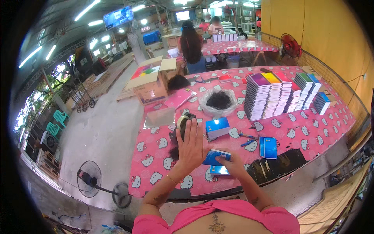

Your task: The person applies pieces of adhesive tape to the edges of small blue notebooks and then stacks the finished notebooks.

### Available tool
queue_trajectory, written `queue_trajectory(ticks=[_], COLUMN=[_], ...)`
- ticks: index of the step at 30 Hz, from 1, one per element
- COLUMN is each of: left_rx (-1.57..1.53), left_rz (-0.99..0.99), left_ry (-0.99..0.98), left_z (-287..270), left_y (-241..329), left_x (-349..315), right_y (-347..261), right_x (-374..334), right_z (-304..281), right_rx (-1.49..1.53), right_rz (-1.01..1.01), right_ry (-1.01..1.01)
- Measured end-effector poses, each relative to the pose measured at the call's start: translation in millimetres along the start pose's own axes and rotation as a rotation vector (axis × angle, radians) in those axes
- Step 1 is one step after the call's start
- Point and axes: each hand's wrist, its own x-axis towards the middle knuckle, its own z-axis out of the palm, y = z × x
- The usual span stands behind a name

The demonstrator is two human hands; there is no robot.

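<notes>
In my right hand (233,163) is a small blue notebook (212,158), with the thumb on its cover. My left hand (190,145) is raised flat, its fingers stretched out beside the notebook's left end. Behind these fingers a tape dispenser (183,120) is partly hidden. Another blue notebook (219,170) lies on the table under the held one. Just beyond my hands stands a short stack of blue notebooks (217,128). Two overlapping blue notebooks (269,147) lie to the right, near some pens (247,136).
The table (156,163) has a pink patterned cover. Tall notebook stacks (259,97) stand far right. A clear plastic bag (203,104) of black material sits in the middle, and an open cardboard box (151,89) is far left. A floor fan (89,178) stands left; a person (191,46) is beyond.
</notes>
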Motion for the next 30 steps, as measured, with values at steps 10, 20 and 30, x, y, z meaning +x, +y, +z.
queue_trajectory(ticks=[10,20,30], left_rx=[-0.111,-0.132,-0.211], left_rz=[0.01,0.011,0.116], left_ry=[0.083,0.14,0.136], left_z=[-18.5,-36.5,-37.0], left_y=[-2.7,31.3,20.8], left_x=[-10.5,4.8,-14.3], right_y=[-18.7,-59.9,-43.8], right_x=[-4.4,-9.5,7.9], right_z=[25.6,10.8,37.5], right_rx=[-0.139,-0.206,-0.296], right_rz=[0.026,-0.155,-0.392], right_ry=[0.004,-0.03,0.044])
